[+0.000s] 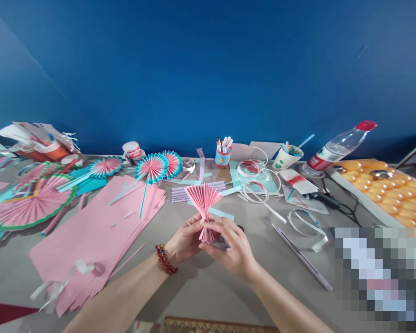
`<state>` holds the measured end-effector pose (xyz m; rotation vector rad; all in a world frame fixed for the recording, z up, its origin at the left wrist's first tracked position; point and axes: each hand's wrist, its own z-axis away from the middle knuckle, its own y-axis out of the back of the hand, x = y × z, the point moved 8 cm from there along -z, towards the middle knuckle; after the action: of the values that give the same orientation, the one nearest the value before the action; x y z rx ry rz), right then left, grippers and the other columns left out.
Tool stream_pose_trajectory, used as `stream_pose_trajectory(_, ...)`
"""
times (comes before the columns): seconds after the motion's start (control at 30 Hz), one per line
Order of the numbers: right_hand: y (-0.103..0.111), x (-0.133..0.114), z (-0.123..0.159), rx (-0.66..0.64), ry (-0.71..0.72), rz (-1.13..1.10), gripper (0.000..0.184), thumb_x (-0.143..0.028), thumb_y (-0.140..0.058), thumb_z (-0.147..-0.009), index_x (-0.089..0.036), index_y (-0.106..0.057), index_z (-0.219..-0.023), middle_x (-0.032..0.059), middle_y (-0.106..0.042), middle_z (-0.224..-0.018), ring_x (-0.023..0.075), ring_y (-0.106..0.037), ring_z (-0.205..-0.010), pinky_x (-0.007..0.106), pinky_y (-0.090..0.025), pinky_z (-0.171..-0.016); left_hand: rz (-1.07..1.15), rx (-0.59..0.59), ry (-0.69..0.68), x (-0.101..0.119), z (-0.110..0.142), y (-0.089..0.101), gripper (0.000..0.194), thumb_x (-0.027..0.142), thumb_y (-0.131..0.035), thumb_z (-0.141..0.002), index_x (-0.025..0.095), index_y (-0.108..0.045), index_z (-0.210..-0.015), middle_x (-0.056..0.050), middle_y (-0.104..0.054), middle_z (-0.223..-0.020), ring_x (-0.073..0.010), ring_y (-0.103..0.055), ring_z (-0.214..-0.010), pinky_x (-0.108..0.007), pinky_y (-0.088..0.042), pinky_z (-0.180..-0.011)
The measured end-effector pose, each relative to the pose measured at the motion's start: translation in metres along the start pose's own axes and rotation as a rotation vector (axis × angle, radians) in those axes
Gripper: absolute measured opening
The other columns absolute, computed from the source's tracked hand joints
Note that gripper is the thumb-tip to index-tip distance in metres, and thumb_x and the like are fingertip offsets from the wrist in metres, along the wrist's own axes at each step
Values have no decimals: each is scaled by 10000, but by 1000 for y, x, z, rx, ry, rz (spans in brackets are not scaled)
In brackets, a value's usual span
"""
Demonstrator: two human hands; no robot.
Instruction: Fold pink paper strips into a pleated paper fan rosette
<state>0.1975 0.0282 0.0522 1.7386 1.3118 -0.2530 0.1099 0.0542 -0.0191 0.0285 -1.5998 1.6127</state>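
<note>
A pleated pink paper fan (pixel 203 199) stands upright between my hands, pinched narrow at its middle. Its upper folds spread wide and its lower folds flare a little. My left hand (pixel 189 236), with a beaded bracelet (pixel 165 260) at the wrist, grips the fan's waist from the left. My right hand (pixel 230 245) has its fingers on the waist from the right, with the thumb near the lower folds. Behind the fan lie a pleated lilac paper strip (pixel 180 194) and pale blue paper strips (pixel 222 213).
Pink paper sheets (pixel 90 231) spread at the left, beside finished paper fans (pixel 151 167). A craft knife (pixel 301 254) lies right of my hands. Coiled white strips (pixel 256 192), a pencil cup (pixel 223 157), a paper cup (pixel 287 157) and a plastic bottle (pixel 336 150) stand farther back.
</note>
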Motion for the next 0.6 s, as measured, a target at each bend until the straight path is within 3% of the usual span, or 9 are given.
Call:
stream_pose_trajectory(0.2, 3, 0, -2, 26, 5, -66, 282, -420, -687, -853, -254, -624, -1071, 28, -687, -837, 184, -638, -759, 309, -507, -735, -63, -54, -8, 1, 0, -6, 215, 290, -760, -782, 143, -699, -926, -54, -676, -829, -160, -642, -759, -297, -509, -792)
stream_pose_trajectory(0.4, 5, -3, -6, -15, 55, -70, 439, -530, -680, -825, -244, -610, -1150, 61, -713, -920, 201, -658, -798, 322, -522, -762, 6, -70, -12, 0, -1, -4, 228, 264, -784, -757, 136, -695, -923, -58, -681, -858, -185, -647, -831, -361, -513, -853)
stream_pose_trajectory(0.6, 6, -4, -8, -45, 71, -68, 345, -405, -657, -878, -265, -599, -1188, 57, -722, -966, 193, -664, -818, 313, -525, -763, -13, -81, -3, 0, -1, -4, 237, 280, -772, -771, 138, -707, -949, -54, -687, -865, -169, -650, -796, -346, -517, -855)
